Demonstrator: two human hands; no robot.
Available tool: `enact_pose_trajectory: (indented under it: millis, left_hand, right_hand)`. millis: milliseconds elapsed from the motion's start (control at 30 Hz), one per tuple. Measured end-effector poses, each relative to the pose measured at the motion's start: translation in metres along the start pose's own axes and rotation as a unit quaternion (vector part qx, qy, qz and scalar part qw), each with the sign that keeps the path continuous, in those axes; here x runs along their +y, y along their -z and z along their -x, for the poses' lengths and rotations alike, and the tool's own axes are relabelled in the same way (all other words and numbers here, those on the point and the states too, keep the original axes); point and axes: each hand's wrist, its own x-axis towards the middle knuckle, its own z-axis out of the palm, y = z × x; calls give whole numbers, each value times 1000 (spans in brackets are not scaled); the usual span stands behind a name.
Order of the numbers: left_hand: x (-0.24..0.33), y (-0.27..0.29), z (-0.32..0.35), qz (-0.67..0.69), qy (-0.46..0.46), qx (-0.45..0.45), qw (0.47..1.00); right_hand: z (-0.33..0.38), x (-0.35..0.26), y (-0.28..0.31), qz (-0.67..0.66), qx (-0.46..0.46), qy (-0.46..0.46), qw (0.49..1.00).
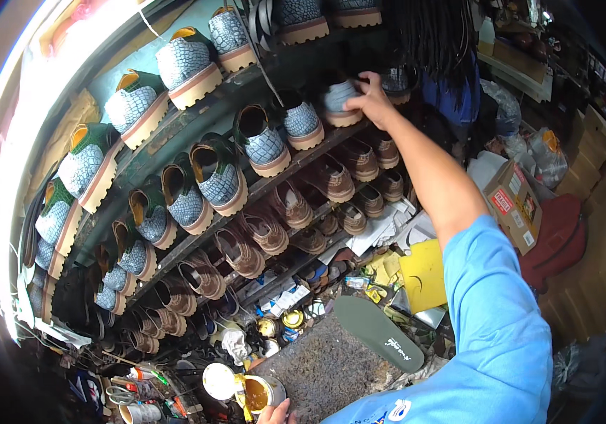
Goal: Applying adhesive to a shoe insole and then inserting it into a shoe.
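Up on the middle shelf, my right hand (pixel 372 100) reaches out with thumb and fingers closed around the heel of a blue-grey crackle-patterned shoe (pixel 338 96). The shoe is slightly blurred and sits at shelf height. Another blue shoe (pixel 301 121) stands just left of it. At the lower edge, only the fingertips of my left hand (pixel 275 413) show, beside a can of amber glue (pixel 256 394). Whether they grip anything is hidden. A brush handle (pixel 241 393) leans in the can. A dark green insole (pixel 379 332) lies on the rough, glue-crusted work surface (pixel 317 367).
Shelves (pixel 267 185) hold rows of blue-and-green shoes and brown shoes (pixel 292 206). A yellow sheet (pixel 423 275), papers and small tins (pixel 292 318) crowd behind the work surface. Scissors (pixel 120 394) lie lower left. A cardboard box (pixel 514 205) and red bag (pixel 556 237) stand at right.
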Motion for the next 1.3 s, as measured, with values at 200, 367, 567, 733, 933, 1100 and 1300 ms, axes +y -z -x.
enact_pose_trajectory:
  millis: [200,367,567,733,933,1100,1300]
  left_hand:
    - [-21,-3,18,-13,-27,67,997]
    - [-28,-12,19,-18,-29,64,997]
    - [-46,2,31,19,-86,178,980]
    - [-82,21,26,-86,-36,322,942]
    - [-86,29,21,-30,168,118,978]
    - [-79,20,24,74,214,89,970]
    - [-91,-3,14,50,106,181,977]
  right_hand:
    - [-32,-49,44,618,66,-5,783]
    - [-10,-95,46,702,-53,-9,710]
    - [132,-175,40,673,-110,189,707]
    - [267,-200,12,399,-293,326,806]
    - [394,-194,-48,264,-414,299,818]
    - [465,-135,-86,117,-491,260,823]
    - [479,-122,-87,119,-553,260,782]
